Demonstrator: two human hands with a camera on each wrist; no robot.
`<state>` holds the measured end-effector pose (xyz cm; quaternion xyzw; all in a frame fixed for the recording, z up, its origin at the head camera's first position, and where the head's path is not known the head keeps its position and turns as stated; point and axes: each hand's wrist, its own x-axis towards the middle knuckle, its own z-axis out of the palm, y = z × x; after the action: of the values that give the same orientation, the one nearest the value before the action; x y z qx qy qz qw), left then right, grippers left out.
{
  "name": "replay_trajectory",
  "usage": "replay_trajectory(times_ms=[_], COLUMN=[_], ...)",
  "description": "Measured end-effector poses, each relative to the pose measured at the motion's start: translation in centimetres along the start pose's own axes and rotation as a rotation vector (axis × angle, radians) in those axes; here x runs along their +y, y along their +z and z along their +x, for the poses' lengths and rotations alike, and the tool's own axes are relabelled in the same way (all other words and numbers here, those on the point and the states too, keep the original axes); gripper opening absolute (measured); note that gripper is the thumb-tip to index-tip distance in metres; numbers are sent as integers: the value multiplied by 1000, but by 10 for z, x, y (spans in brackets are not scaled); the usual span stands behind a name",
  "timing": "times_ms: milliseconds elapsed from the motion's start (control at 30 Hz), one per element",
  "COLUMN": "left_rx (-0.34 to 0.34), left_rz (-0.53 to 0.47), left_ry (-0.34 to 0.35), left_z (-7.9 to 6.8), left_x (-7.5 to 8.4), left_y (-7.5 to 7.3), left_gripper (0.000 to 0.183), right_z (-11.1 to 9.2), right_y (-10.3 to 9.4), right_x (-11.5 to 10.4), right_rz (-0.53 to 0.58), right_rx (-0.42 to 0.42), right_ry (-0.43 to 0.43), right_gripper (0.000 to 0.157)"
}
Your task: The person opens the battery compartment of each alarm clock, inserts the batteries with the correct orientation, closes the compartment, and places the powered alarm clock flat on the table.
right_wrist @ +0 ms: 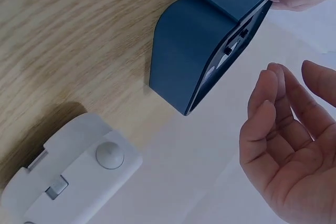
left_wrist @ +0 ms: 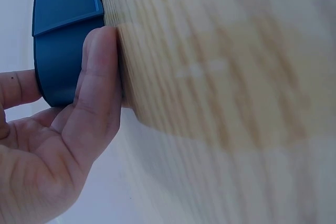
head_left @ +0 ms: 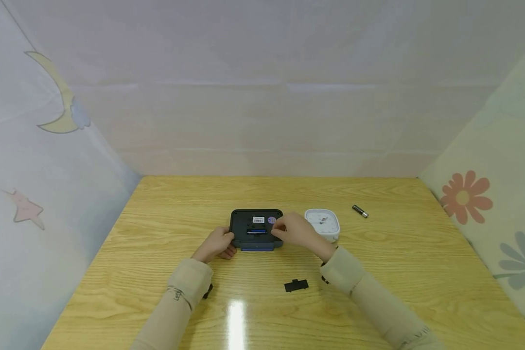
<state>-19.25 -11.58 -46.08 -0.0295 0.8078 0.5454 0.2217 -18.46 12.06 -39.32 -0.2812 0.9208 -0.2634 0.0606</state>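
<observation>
A dark rectangular device [head_left: 240, 221], apparently a digital clock, lies with its back facing up in the head view. A blue battery [head_left: 256, 232] sits in its uncovered slot. My left hand [head_left: 218, 242] grips the device's left edge, the thumb on top and the fingers along the lower side. Over the right part of the device hovers my right hand [head_left: 296, 229]. In the right wrist view its fingers [right_wrist: 262, 124] are loosely bent, with the thumb apart and nothing between them. A black battery cover [head_left: 296, 286] lies on the table in front.
Just right of the device is a white alarm clock [head_left: 323, 222], close to my right hand. A loose black battery [head_left: 359, 211] lies farther right on the wooden table [head_left: 166, 214]. Printed cloth walls [head_left: 262, 126] stand around the back and sides.
</observation>
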Motion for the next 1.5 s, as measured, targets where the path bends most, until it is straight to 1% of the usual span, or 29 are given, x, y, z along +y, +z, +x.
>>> replay_trajectory(times_ms=[233,467,600,800,967,1167,1300,1433,1500], left_rx=[3,3,-1,-9,-13,-15,-21,-18,-15], left_rz=[1,4,3,6,3,10,13,16,15], left_ry=[-3,-7,-8,-6,-9,-12,-12,-17,-22], left_z=[1,2,3,2,2,2,3,3,3], left_x=[0,0,0,-1,-1,-1,-1,-1,-1], left_y=[0,-1,-1,-1,0,-1,-2,-3,-3], left_gripper=[29,30,31,31,32,33,34,34,35], right_z=[-11,-24,-30,-39,-48,-54,-58,-62,-65], right_y=[-3,-2,-2,-1,0,4,9,14,16], right_x=[-2,-2,0,4,5,7,12,15,16], right_rz=[-32,-69,-98,-101,-117,-106,-94,-111,-114], right_rx=[-14,-47,-58,-88,-109,-145,-151,-177,-191], right_ry=[-36,-12,-28,-69,-72,-87,-86,-82,-69], right_gripper=[14,15,15,16,18,17,13,5,4])
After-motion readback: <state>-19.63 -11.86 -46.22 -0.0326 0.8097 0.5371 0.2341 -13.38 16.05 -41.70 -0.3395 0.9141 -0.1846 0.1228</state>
